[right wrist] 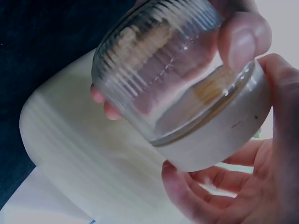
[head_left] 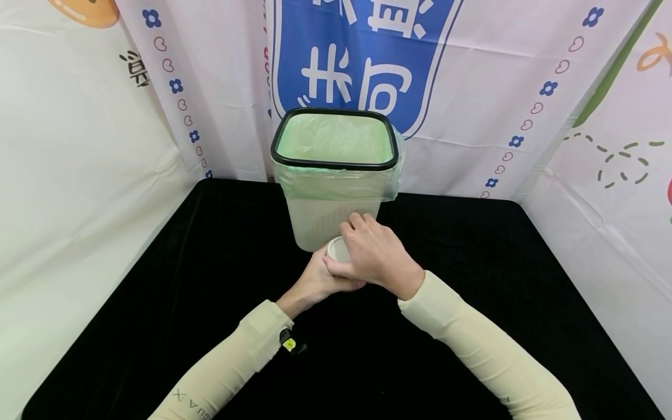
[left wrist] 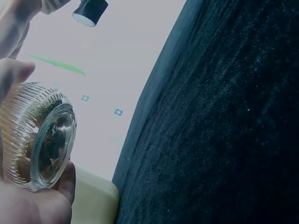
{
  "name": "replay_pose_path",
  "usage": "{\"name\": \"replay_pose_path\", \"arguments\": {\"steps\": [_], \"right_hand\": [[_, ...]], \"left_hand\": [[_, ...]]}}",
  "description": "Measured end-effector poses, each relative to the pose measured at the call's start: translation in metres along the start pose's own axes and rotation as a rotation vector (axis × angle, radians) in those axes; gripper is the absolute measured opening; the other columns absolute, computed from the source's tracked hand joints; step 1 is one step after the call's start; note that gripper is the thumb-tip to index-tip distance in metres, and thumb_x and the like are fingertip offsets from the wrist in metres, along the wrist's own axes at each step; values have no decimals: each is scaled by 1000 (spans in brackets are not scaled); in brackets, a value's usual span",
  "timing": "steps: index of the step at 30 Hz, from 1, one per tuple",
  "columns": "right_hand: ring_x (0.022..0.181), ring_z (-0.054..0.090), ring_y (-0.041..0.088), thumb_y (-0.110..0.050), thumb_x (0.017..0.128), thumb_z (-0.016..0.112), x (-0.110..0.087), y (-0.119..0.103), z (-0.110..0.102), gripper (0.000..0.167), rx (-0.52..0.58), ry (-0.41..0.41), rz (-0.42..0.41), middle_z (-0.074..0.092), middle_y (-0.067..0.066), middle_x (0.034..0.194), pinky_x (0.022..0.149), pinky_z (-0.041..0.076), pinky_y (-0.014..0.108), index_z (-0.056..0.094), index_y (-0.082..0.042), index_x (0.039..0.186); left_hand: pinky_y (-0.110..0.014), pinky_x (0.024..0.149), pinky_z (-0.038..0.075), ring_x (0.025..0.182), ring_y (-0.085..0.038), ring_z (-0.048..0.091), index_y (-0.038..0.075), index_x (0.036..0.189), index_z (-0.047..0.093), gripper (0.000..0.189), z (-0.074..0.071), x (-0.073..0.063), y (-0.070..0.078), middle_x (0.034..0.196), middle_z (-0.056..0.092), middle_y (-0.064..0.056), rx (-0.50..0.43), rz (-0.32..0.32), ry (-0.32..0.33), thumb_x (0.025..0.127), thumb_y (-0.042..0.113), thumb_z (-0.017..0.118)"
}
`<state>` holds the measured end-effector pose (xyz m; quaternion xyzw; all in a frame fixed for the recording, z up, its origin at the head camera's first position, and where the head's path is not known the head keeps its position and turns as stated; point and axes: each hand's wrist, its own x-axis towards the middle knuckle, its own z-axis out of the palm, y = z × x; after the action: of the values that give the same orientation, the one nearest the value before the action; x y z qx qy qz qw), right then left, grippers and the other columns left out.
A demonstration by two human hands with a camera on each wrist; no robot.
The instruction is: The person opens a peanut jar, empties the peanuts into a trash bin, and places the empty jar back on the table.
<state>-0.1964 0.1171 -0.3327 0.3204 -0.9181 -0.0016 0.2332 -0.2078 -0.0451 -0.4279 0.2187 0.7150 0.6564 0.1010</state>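
A ribbed clear glass jar (right wrist: 140,74) with a white lid (right wrist: 219,133) is held up off the table in front of the bin. My left hand (head_left: 320,279) grips its glass body, with the thumb and fingers curled round it in the left wrist view. Over the top, my right hand (head_left: 375,251) holds the lid by its rim, its fingers bent round the edge. The lid sits on the jar. Some tan and dark pieces show through the glass base, though what they are is unclear. From the head view the hands hide most of the glass.
Just beyond the hands stands a pale bin (head_left: 320,219) with a black rim (head_left: 336,165) and a translucent green liner (head_left: 336,137). A black cloth (head_left: 220,251) covers the table. Printed white curtains (head_left: 472,116) enclose the back and sides.
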Motion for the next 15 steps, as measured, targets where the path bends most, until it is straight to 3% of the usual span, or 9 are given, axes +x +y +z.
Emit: {"name": "replay_pose_path", "arguments": {"steps": [15], "right_hand": [[89,61,26,-57,92,66,0,7,-3,52,93,-62,-72,64,8,101,67,60,39,71,-8,105]], "left_hand": [[-44,103,56,126,-28,61,16,154,45,85,-1,0,0,147,58,-10,-10,-24,3,82,9,88]]}}
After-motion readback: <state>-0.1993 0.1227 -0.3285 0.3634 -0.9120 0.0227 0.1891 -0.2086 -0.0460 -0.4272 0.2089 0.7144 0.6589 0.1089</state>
